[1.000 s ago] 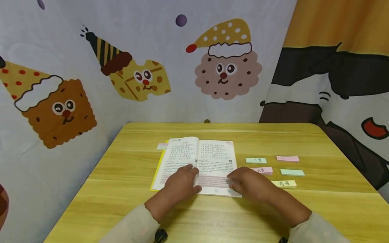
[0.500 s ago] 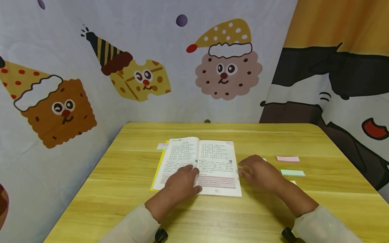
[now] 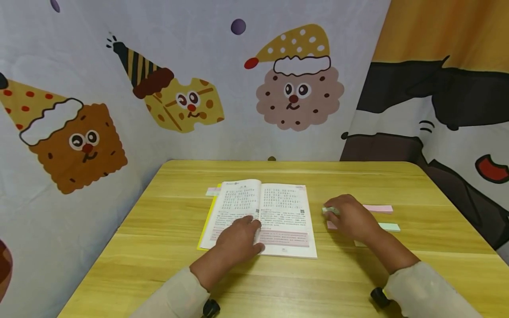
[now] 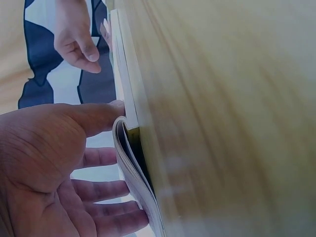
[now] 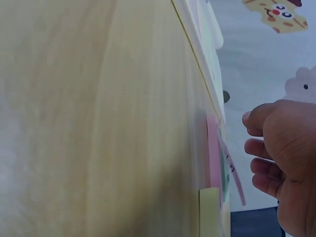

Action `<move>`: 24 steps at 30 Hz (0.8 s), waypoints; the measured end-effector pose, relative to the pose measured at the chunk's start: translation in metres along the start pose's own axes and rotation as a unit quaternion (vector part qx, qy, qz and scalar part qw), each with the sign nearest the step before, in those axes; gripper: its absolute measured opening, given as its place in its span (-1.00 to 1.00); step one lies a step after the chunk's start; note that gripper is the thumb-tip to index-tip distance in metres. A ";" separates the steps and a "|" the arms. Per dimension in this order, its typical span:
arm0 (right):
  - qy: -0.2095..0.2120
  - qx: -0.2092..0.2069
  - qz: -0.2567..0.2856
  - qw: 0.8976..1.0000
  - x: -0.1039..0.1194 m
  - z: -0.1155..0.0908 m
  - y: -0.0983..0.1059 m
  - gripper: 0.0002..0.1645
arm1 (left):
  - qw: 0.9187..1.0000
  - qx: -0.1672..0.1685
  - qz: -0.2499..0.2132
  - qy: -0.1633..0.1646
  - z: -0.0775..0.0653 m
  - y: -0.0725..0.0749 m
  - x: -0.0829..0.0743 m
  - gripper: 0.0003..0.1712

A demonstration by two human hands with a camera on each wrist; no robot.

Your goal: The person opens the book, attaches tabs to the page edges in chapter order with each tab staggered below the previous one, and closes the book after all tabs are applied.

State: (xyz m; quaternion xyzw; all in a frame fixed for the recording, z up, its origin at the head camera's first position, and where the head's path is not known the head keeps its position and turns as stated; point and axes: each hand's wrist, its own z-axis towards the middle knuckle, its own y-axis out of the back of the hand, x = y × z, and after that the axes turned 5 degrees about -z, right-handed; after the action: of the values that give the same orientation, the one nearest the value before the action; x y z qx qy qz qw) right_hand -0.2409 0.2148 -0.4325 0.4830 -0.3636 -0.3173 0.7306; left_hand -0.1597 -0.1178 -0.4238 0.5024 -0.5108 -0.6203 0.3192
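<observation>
An open book (image 3: pixel 284 221) with printed pages and a yellow cover edge lies on the wooden table. My left hand (image 3: pixel 238 238) rests over its middle, fingers extended; in the left wrist view the fingertips (image 4: pixel 133 219) meet the page near the spine. To the right, my right hand (image 3: pixel 351 216) is over a green sticky note pad (image 3: pixel 328 210), fingers slightly bent. From the right wrist view, that hand (image 5: pixel 286 158) is raised above the pads with nothing between its fingers. The pink pad (image 3: pixel 331 225) below the green one is partly covered, its top sheet (image 5: pixel 234 174) lifting.
Another pink pad (image 3: pixel 378 208) and a green pad (image 3: pixel 389 227) lie further right. A cream-yellow pad (image 5: pixel 209 212) sits nearest, mostly hidden by the right arm in the head view. Paper tabs (image 3: pixel 212 191) stick out at the book's left. A cartoon-printed cloth (image 3: pixel 199 44) hangs behind the table.
My right hand has left the lower right of the book's page and moved right and away, over the sticky note pads. The left hand has stayed on the book.
</observation>
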 end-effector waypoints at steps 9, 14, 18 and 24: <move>-0.029 -0.009 -0.029 0.999 -0.016 0.003 -0.005 -0.72 | 1.000 -0.004 0.003 -0.005 0.000 0.000 0.001 -0.39; -0.034 -0.007 -0.037 0.999 -0.020 0.004 -0.007 -0.73 | 1.000 0.002 0.002 0.001 0.000 0.001 -0.001 -0.37; -0.045 0.004 -0.041 0.998 -0.022 0.005 -0.010 -0.72 | 1.000 0.002 0.006 0.002 0.000 0.001 -0.001 -0.37; -0.051 0.016 -0.041 0.998 -0.024 0.005 -0.012 -0.73 | 1.000 0.000 0.008 0.000 0.000 -0.001 0.001 -0.37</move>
State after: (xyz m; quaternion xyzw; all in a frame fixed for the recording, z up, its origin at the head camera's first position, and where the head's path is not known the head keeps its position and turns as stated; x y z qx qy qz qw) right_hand -0.2592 0.2282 -0.4475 0.4921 -0.3852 -0.3658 0.6897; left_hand -0.1602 -0.1183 -0.4247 0.4983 -0.5146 -0.6177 0.3244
